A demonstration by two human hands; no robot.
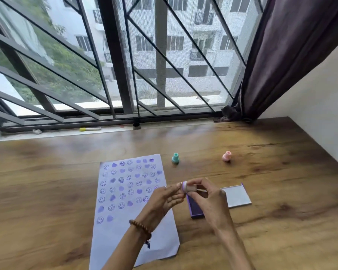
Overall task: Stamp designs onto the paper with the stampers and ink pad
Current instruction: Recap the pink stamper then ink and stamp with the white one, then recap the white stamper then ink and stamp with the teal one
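Your left hand (165, 197), the one with the bead bracelet (141, 228) at the wrist, sits nearest you, fingers loosely curled and its fingertips touching the purple-rimmed face of a small stamper (187, 187). Your right hand (207, 193) pinches the pale body of that same stamper between thumb and fingers, holding it on its side above the desk (281, 191). Turned sideways like that, the face points toward your left hand rather than down, so it looks as though you are checking or adjusting the face, not pressing it; whether it carries ink I cannot tell.

Just under your right hand lies the ink pad (195, 208), open, with its pale lid (236, 195) folded out flat to the right. Keeping it there puts the ink directly below the stamper, so loading it is a short drop.

To the left of the pad lies the paper (113, 240), its upper part already covered with rows of purple smiley faces and hearts. The lower part, closest to you, is bare, which is probably where the next prints belong.

Farther back, well apart from the hands, a teal stamper (175, 158) stands upright just beyond the paper's top corner and a pink stamper (226, 156) lies tilted to its right, parked clear of the working area.
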